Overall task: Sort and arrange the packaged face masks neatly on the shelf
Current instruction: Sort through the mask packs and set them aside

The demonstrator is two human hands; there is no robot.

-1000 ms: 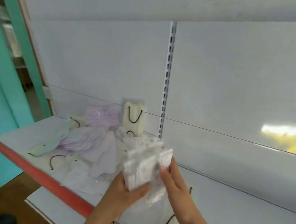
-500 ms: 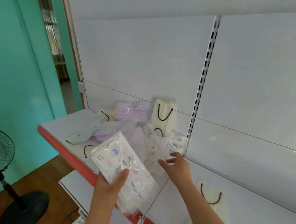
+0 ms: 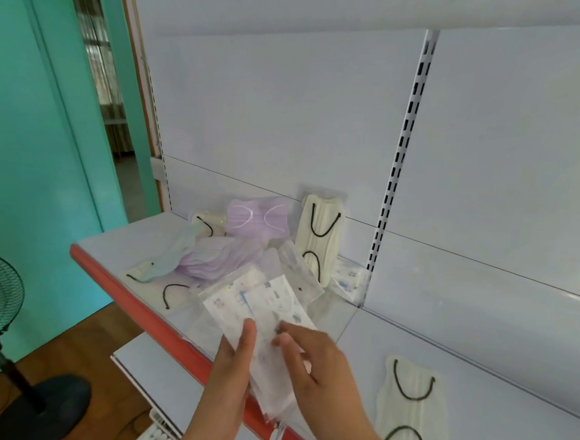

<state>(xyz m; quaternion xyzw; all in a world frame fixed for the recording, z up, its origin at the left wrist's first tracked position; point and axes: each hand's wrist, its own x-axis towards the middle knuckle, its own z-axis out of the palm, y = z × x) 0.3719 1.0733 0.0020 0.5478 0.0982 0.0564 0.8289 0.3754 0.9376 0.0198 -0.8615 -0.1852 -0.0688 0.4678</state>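
While both hands work above the red-edged white shelf (image 3: 115, 242), left hand (image 3: 233, 370) grips a stack of clear-wrapped white printed face masks (image 3: 258, 307), thumb on top. Right hand (image 3: 319, 369) pinches the same stack from the right side. Behind on the shelf: loose pile of lilac masks (image 3: 224, 256), cream black-looped mask pack (image 3: 318, 235) upright against the back panel. Another cream mask pack (image 3: 412, 410) lies at right.
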